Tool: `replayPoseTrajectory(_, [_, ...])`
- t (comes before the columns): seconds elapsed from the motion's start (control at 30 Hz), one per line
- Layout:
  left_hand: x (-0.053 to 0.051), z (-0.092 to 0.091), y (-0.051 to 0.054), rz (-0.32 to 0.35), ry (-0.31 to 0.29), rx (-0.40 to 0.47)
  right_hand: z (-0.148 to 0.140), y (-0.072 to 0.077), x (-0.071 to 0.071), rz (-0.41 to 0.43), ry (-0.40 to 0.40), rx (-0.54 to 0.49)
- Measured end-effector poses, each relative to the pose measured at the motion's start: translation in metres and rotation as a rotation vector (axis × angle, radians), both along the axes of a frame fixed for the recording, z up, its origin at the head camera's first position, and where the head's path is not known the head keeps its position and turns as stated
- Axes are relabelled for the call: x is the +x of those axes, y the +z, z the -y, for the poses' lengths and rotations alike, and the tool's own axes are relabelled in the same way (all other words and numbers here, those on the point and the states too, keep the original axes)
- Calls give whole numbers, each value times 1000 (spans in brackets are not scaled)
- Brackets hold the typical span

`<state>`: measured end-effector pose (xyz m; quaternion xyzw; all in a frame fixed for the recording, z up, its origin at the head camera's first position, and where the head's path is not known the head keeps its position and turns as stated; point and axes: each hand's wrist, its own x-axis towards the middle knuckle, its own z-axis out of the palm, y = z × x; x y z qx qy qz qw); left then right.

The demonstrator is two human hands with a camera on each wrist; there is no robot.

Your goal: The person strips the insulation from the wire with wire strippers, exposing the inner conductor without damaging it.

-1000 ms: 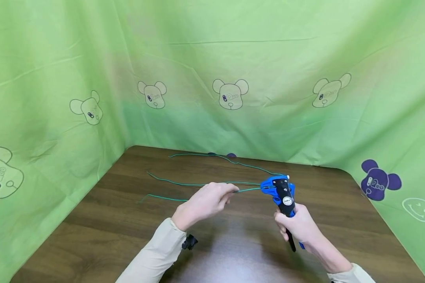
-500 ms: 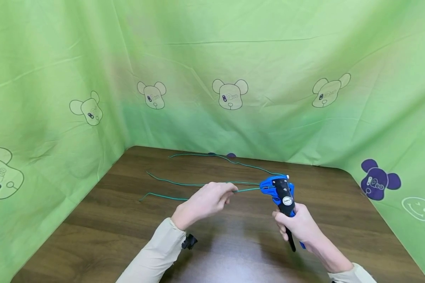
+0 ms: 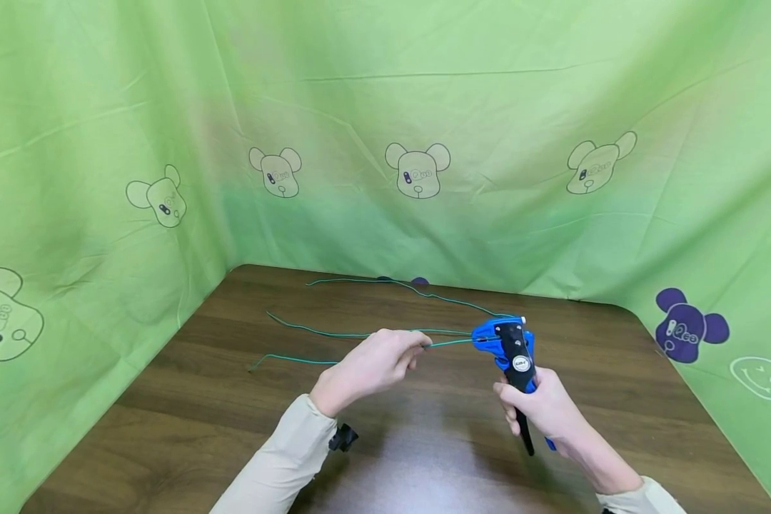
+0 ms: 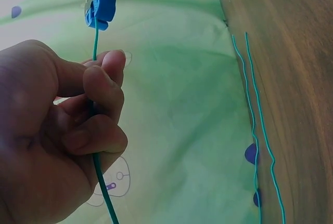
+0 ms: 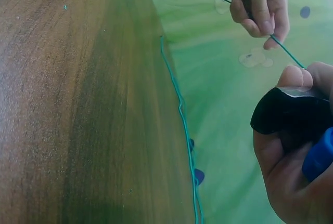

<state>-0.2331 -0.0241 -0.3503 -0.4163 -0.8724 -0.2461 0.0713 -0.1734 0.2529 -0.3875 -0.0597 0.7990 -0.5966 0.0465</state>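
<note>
A blue and black hand tool [image 3: 514, 350] is gripped by its handles in the right hand [image 3: 549, 408]. The left hand [image 3: 373, 364] pinches a green wire [image 3: 450, 343] whose right end runs into the tool's blue head. In the left wrist view the wire [image 4: 107, 198] passes through the curled fingers of the left hand [image 4: 67, 125] up to the blue tool head [image 4: 106, 3]. The right wrist view shows the black handle [image 5: 291, 110] inside the right hand [image 5: 291, 193], and the left hand [image 5: 260, 3] on the wire beyond.
Two more green wires [image 3: 334, 334] [image 3: 450, 300] lie on the brown wooden table [image 3: 186, 407] behind the hands. Green printed cloth [image 3: 360, 107] stands around the table's back and sides. A small green speck [image 5: 65, 7] is on the table in the right wrist view.
The wire's free left end has shifted slightly up, then back down. Both hands keep their holds and have barely moved.
</note>
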Motion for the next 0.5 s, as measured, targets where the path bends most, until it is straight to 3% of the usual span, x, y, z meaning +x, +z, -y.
replayPoseTrajectory(0.5, [-2,1,0,18,-4,-5,-4,0,-1,-14,18,22])
